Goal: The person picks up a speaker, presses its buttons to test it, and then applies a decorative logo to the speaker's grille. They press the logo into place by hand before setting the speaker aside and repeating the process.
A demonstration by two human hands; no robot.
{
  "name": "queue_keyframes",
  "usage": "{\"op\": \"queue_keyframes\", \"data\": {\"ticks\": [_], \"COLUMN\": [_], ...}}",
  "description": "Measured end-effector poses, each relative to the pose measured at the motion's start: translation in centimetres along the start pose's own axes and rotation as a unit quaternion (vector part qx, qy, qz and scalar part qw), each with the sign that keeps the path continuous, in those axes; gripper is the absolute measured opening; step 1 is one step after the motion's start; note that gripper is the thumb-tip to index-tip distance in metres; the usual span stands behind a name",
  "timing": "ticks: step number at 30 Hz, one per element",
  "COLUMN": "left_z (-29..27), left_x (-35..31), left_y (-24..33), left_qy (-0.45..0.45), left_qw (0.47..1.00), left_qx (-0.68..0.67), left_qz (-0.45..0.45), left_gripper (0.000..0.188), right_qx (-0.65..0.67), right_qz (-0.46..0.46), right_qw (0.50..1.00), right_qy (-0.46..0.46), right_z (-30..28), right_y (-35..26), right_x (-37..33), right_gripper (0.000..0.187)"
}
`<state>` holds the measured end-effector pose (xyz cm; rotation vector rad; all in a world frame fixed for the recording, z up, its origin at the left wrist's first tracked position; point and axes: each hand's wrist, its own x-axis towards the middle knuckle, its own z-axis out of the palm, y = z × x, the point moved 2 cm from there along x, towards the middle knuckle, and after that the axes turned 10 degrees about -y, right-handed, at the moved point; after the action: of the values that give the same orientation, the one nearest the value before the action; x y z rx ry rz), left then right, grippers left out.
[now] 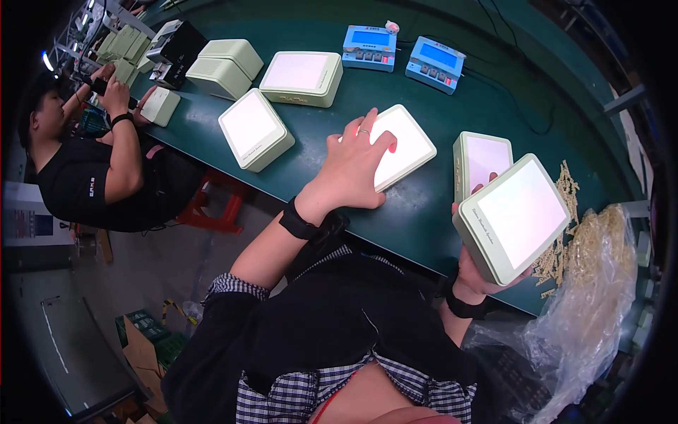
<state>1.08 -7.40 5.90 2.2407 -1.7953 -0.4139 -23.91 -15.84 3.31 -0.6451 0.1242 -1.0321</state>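
Observation:
My right hand grips a pale cream box-shaped speaker from below and behind, its glowing white panel tilted up. Part of that hand is hidden behind it. My left hand lies over another such speaker on the green table. Its fingers are spread, with the bent index fingertip at the lit panel and the thumb by the near edge. Directly behind the raised speaker stands a third cream speaker, partly covered.
More cream speakers stand left of centre, some lit. Two blue boxes with screens sit at the back with cables. Pale small strips and a clear plastic bag lie at right. A co-worker handles a cream box at left, beside a red stool.

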Motion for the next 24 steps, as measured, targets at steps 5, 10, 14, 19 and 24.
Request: {"op": "queue_keyframes", "data": {"ticks": [5,10,14,19,24], "left_z": [0.0,0.0,0.2,0.7,0.4], "left_x": [0.0,0.1,0.2,1.1,2.0], "left_y": [0.2,0.3,0.4,0.7,0.7], "left_qy": [0.004,-0.004,0.015,0.052,0.062], "left_qw": [1.0,1.0,1.0,0.998,0.998], "left_qx": [-0.007,-0.014,-0.017,0.02,0.029], "left_qz": [-0.002,-0.013,-0.019,-0.03,0.005], "left_gripper": [0.073,0.071,0.068,0.064,0.062], "right_qx": [0.112,0.116,0.126,0.092,0.117], "right_qz": [-0.011,-0.009,-0.011,-0.045,-0.059], "right_qw": [0.993,0.993,0.992,0.993,0.984], "right_qy": [-0.031,-0.022,-0.022,0.053,-0.12], "right_z": [-0.4,-0.2,-0.8,-2.1,-3.1], "right_y": [0.0,-0.1,-0.3,-0.7,-0.9], "right_x": [-0.2,-0.2,-0.4,-1.2,-2.3], "right_gripper": [0.094,0.089,0.083,0.089,0.077]}}
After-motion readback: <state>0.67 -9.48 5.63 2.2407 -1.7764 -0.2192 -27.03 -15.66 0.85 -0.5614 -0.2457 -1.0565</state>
